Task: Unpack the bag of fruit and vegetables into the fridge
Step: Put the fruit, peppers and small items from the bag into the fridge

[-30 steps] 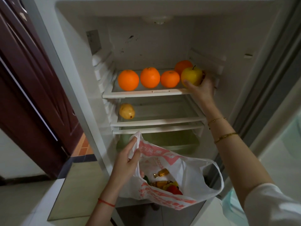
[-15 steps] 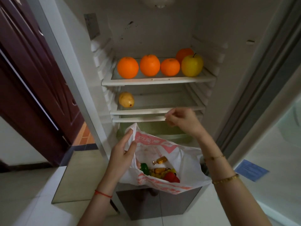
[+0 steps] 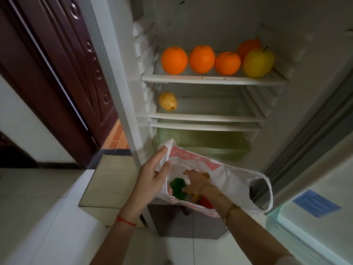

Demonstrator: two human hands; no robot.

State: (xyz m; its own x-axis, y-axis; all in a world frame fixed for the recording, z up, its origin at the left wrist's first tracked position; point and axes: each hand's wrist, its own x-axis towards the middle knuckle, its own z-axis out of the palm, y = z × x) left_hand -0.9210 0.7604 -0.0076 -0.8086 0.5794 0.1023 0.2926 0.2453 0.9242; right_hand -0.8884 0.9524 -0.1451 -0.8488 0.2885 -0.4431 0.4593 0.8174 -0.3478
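A white plastic bag with red print hangs open in front of the fridge. My left hand pinches its left rim. My right hand is down inside the bag, fingers on a green pepper; whether it grips the pepper is unclear. Something red and yellow also lies in the bag. On the top shelf sit several oranges and a yellow apple. A yellow pear lies at the left of the second shelf.
A greenish crisper drawer sits below the shelves, behind the bag. The open fridge door stands at the right with a blue label. A dark wooden door is at the left. Pale floor tiles lie below.
My right hand left the yellow apple on the top shelf, came down past the second shelf and went into the bag. My left hand kept hold of the bag's rim.
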